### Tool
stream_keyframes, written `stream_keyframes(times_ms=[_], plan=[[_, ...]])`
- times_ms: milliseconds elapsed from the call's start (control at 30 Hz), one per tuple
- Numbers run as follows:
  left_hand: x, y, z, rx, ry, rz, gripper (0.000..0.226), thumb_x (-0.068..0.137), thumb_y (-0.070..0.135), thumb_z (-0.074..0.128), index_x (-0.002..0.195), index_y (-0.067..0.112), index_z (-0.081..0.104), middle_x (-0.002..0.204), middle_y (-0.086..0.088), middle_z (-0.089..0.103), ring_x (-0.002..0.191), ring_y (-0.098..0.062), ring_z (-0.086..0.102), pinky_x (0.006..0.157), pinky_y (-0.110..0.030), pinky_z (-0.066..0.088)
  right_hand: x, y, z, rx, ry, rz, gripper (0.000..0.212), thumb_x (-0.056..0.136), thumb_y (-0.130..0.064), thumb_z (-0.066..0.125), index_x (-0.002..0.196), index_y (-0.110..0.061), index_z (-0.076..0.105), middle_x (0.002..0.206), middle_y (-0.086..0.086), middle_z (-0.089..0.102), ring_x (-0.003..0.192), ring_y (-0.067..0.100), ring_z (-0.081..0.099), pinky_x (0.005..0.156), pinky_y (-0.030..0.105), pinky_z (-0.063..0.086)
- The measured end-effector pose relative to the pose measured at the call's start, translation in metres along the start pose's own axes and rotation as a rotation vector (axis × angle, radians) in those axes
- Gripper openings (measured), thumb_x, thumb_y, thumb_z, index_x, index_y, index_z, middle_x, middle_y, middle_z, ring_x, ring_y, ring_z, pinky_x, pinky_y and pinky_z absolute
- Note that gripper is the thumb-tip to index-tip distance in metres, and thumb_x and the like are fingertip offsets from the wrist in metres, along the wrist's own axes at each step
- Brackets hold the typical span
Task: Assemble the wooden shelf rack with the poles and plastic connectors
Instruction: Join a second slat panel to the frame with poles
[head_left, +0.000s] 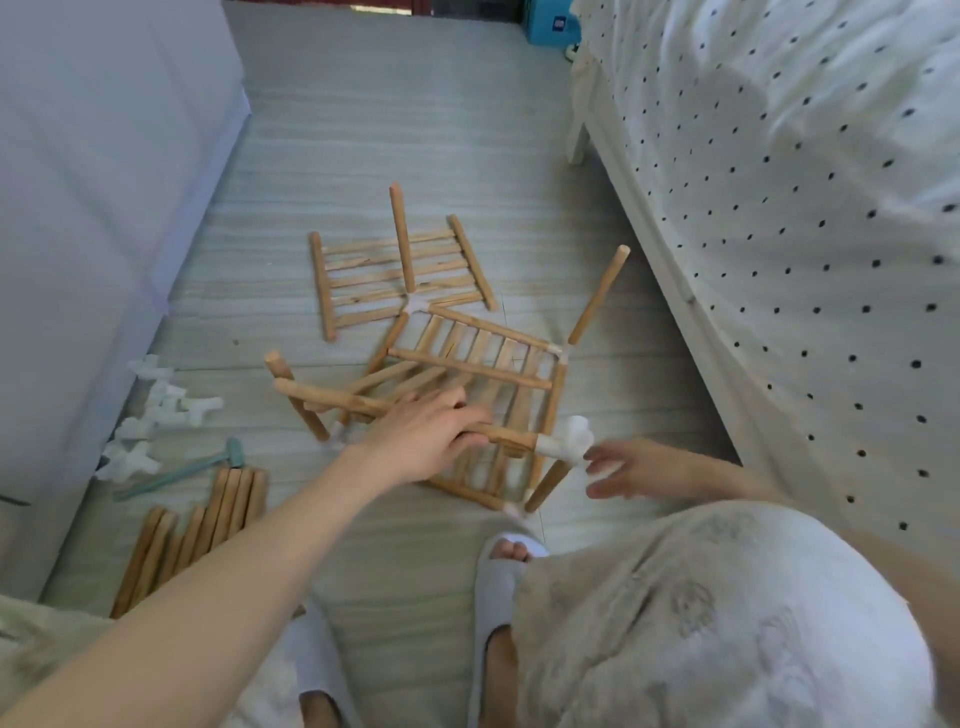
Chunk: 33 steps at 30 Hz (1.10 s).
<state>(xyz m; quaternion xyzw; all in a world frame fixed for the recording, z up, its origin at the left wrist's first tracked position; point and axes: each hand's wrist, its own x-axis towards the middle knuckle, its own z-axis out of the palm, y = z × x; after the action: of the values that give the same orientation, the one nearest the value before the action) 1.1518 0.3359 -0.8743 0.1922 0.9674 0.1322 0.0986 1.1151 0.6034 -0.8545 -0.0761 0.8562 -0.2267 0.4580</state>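
Note:
A partly built wooden rack (467, 364) lies on the floor, its slatted shelf framed by poles joined with white plastic connectors. My left hand (426, 436) grips a horizontal pole (322, 397) of the rack. A white connector (569, 441) caps that pole's right end. My right hand (623, 470) hovers just right of this connector, fingers spread and blurred, holding nothing. A second slatted shelf panel (400, 273) lies flat behind the rack.
Loose white connectors (156, 410) and a teal mallet (182, 470) lie at the left by a white cabinet (93, 208). A bundle of spare poles (192, 530) lies front left. A bed with a dotted cover (779, 208) borders the right. My slippered feet (498, 571) stand below.

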Motion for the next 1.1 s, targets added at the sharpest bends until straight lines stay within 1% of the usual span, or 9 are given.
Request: stream_keyframes(times_ms=[67,133,267,433,600,733,900,1000,1100], plan=[[0.003,0.004,0.001,-0.037,-0.036,-0.022,0.031,0.096,0.046,0.039,0.121,0.033,0.054,0.105,0.005,0.045,0.098,-0.016,0.050,0.076,-0.033,0.033,0.017,0.005,0.026,0.061,0.120,-0.130,0.034,0.091,-0.024,0.060,0.123,-0.019,0.054,0.119,-0.003,0.058,0.106,0.013,0.058,0.084,0.015,0.044],[0.006,0.010,0.003,-0.044,-0.042,-0.055,0.032,0.095,0.049,0.038,0.118,0.034,0.055,0.109,0.007,0.046,0.099,-0.014,0.050,0.082,-0.034,0.036,0.031,0.003,0.041,0.067,0.262,-0.212,0.025,0.093,-0.022,0.056,0.115,-0.011,0.061,0.111,0.003,0.064,0.102,0.018,0.060,0.084,0.020,0.043],[0.015,0.019,0.009,-0.023,0.017,-0.097,0.031,0.096,0.048,0.033,0.108,0.031,0.056,0.108,0.008,0.046,0.091,-0.016,0.052,0.080,-0.033,0.032,0.041,0.009,0.049,0.026,0.440,-0.197,0.026,0.096,-0.027,0.049,0.100,-0.006,0.064,0.077,-0.001,0.061,0.084,0.021,0.057,0.069,0.029,0.039],[0.026,0.040,0.021,-0.055,0.113,-0.194,0.026,0.097,0.045,0.034,0.097,0.029,0.055,0.094,0.011,0.037,0.073,-0.013,0.040,0.072,-0.030,0.024,0.046,0.018,0.042,0.023,0.542,-0.180,0.028,0.098,-0.024,0.046,0.102,-0.002,0.062,0.094,0.015,0.067,0.095,0.032,0.059,0.075,0.032,0.038],[0.041,0.056,0.019,-0.151,0.099,-0.256,0.020,0.095,0.041,0.036,0.088,0.030,0.051,0.082,0.011,0.034,0.072,-0.009,0.038,0.081,-0.036,0.030,0.045,0.025,0.032,0.080,0.525,-0.165,0.028,0.098,-0.024,0.046,0.098,0.001,0.060,0.082,0.008,0.061,0.085,0.025,0.058,0.067,0.028,0.036],[0.046,0.059,0.012,-0.192,0.071,-0.161,0.027,0.098,0.037,0.036,0.109,0.024,0.056,0.096,0.004,0.041,0.088,-0.016,0.044,0.080,-0.034,0.031,0.045,0.025,0.020,0.098,0.559,-0.104,0.027,0.100,-0.025,0.041,0.092,-0.002,0.054,0.082,0.008,0.058,0.080,0.025,0.055,0.068,0.030,0.039],[0.026,0.021,-0.016,0.068,-0.123,-0.047,0.048,0.094,0.042,0.045,0.138,0.027,0.037,0.136,0.001,0.036,0.124,-0.019,0.035,0.096,-0.038,0.030,0.045,0.018,0.016,0.309,0.720,0.011,0.024,0.099,-0.022,0.043,0.108,-0.003,0.053,0.091,0.011,0.060,0.095,0.034,0.059,0.074,0.031,0.039],[0.001,-0.011,-0.043,0.245,-0.275,-0.154,0.060,0.086,0.052,0.055,0.136,0.027,0.035,0.134,0.002,0.043,0.114,-0.020,0.049,0.087,-0.035,0.045,0.041,0.012,0.016,0.337,0.740,0.039,0.030,0.097,-0.020,0.046,0.121,-0.003,0.047,0.110,0.016,0.063,0.105,0.035,0.057,0.077,0.032,0.040],[-0.017,-0.032,-0.059,0.331,-0.561,-0.270,0.063,0.081,0.053,0.062,0.132,0.023,0.040,0.128,0.000,0.052,0.108,-0.021,0.054,0.078,-0.029,0.044,0.037,0.004,0.019,0.344,0.707,0.100,0.034,0.096,-0.022,0.047,0.123,-0.001,0.043,0.115,0.019,0.059,0.107,0.035,0.056,0.078,0.032,0.039]])
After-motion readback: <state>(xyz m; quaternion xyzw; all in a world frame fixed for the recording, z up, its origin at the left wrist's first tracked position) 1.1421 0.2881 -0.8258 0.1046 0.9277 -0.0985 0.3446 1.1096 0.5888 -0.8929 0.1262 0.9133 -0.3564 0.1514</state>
